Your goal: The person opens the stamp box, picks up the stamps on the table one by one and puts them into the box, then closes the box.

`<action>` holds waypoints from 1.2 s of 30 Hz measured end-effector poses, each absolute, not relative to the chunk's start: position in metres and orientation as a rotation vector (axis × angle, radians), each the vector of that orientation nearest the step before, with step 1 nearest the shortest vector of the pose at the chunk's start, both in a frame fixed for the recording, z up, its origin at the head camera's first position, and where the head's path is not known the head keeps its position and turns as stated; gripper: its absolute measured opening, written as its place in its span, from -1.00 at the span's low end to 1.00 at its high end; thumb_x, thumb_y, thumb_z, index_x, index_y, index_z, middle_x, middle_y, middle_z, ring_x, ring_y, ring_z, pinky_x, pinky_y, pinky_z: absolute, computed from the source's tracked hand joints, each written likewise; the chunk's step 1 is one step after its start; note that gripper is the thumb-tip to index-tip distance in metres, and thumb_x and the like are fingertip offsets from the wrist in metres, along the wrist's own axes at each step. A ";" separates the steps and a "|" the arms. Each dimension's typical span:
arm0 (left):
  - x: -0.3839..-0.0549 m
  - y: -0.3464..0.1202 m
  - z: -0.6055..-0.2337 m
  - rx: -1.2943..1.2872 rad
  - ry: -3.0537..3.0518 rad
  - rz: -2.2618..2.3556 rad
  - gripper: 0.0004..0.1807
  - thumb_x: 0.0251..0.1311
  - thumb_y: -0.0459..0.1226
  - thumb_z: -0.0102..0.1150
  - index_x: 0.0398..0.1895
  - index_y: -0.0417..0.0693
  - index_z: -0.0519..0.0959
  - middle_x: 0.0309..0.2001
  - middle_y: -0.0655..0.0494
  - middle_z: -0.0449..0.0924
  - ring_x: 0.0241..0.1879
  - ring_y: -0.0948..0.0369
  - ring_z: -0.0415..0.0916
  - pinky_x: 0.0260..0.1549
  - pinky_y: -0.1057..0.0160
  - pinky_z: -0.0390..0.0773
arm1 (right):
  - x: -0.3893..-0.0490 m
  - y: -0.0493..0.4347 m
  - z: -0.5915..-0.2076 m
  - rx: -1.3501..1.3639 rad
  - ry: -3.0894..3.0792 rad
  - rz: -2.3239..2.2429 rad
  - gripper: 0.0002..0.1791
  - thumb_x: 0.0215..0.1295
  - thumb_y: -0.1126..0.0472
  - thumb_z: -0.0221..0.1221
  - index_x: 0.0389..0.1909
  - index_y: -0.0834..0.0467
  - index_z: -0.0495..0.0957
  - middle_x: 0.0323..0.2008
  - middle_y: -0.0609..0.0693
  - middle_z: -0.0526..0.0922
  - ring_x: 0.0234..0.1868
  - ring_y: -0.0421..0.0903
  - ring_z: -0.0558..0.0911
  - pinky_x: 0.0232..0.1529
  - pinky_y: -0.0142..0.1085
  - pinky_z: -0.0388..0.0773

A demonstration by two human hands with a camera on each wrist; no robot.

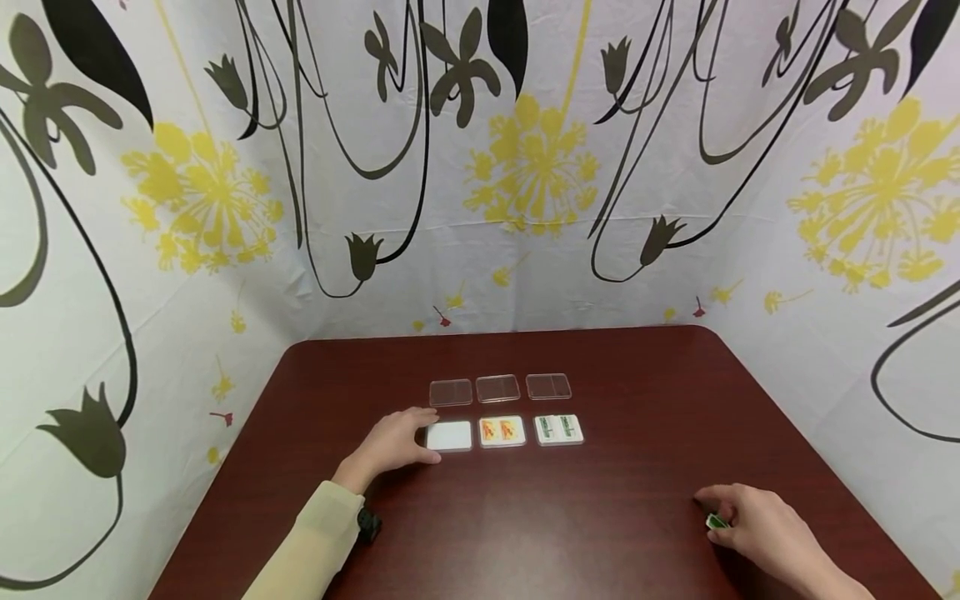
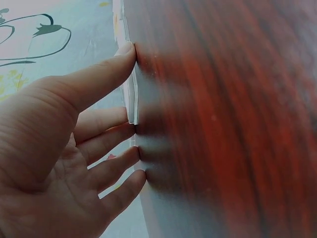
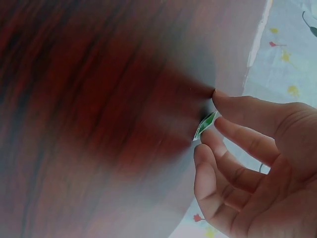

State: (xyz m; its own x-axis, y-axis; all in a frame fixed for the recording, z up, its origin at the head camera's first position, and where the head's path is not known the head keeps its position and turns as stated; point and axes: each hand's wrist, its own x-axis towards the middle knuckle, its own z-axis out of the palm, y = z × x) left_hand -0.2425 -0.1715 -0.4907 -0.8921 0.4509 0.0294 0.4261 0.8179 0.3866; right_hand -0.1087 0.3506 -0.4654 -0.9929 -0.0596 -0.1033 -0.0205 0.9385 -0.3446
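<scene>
My left hand (image 1: 393,446) is at the leftmost clear plastic case (image 1: 450,436), which looks white inside. Its thumb and index finger grip opposite edges of this case, while the other fingertips touch the table in the left wrist view. Over at the right, my right hand (image 1: 768,525) holds a small green-and-white card (image 3: 205,126) tilted between thumb and fingers, low at the tabletop. Part of that card is hidden by the fingers. Beside the white case lie a case with two orange-and-yellow cards (image 1: 502,431) and a case with two green-and-white cards (image 1: 558,429).
Behind the filled cases, three clear lids or trays lie in a row: left (image 1: 451,392), middle (image 1: 498,388) and right (image 1: 548,387). The dark red wooden table (image 1: 637,467) has rounded far corners. A flower-patterned cloth (image 1: 525,283) hangs around it.
</scene>
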 end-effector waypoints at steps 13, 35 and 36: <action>-0.242 -0.172 -0.492 0.703 2.922 0.596 -0.19 -0.15 0.17 0.30 0.22 0.05 0.39 0.24 0.18 0.30 0.22 0.11 0.22 0.07 -0.04 0.27 | -0.113 0.357 -0.467 -0.097 2.874 -0.645 -0.55 -0.24 0.02 0.42 -0.20 -0.09 0.58 -0.55 -0.19 0.47 -0.52 -0.31 0.45 -0.49 -0.35 0.36; -0.241 -0.172 -0.490 0.715 2.922 0.619 -0.20 -0.13 0.14 0.31 0.23 0.03 0.39 0.24 0.16 0.30 0.22 0.09 0.21 0.06 -0.04 0.28 | -0.113 0.362 -0.473 -0.204 3.007 -0.679 -0.67 -0.24 0.05 0.43 -0.40 -0.14 0.51 -0.54 -0.23 0.46 -0.54 -0.37 0.45 -0.48 -0.38 0.36; -0.241 -0.172 -0.490 0.715 2.924 0.619 -0.20 -0.13 0.14 0.31 0.23 0.03 0.39 0.24 0.16 0.30 0.22 0.10 0.21 0.07 -0.03 0.27 | -0.113 0.363 -0.474 -0.212 3.014 -0.689 -0.67 -0.24 0.07 0.43 -0.41 -0.13 0.51 -0.53 -0.22 0.46 -0.54 -0.37 0.45 -0.48 -0.38 0.36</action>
